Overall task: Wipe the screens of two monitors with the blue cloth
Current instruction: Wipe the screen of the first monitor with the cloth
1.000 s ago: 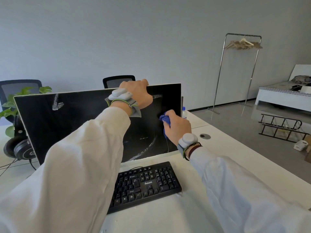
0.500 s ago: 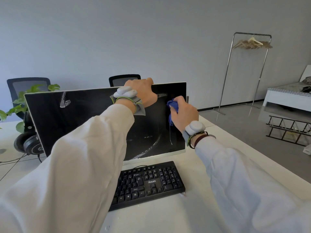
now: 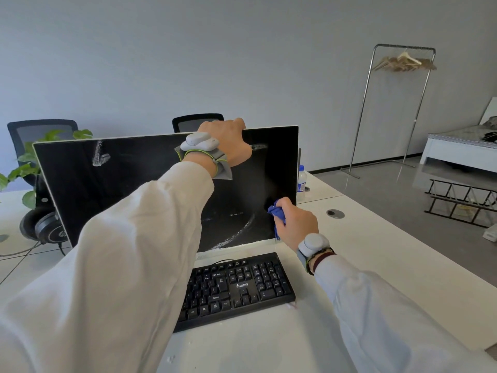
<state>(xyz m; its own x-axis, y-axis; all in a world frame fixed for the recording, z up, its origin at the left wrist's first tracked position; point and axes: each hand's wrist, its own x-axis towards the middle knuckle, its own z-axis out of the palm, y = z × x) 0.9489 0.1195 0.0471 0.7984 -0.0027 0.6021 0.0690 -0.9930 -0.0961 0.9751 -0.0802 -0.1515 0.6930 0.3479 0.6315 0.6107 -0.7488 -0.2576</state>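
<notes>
Right hand (image 3: 295,224) has its fingers balled tight around the cloth (image 3: 277,214), pressed on the monitor (image 3: 134,184) down at its lower right corner. Left hand (image 3: 228,141) is hooked over the monitor's top edge, fingers curled behind it, bracing the thing.

My worry: white smears are all over the monitor, one near its top left, one by the left hand, a long arc along the bottom. A wadded cloth covers little per pass, so I'd guess streaks get left or just pushed around. Press too hard and the monitor could tip back if that top grip slips.

Keyboard (image 3: 236,289) sits right in front of the monitor, bottle (image 3: 301,181) just off its right edge, headphones (image 3: 43,224) and plant (image 3: 24,168) by its left. I only see one monitor here, no sign of the second.
</notes>
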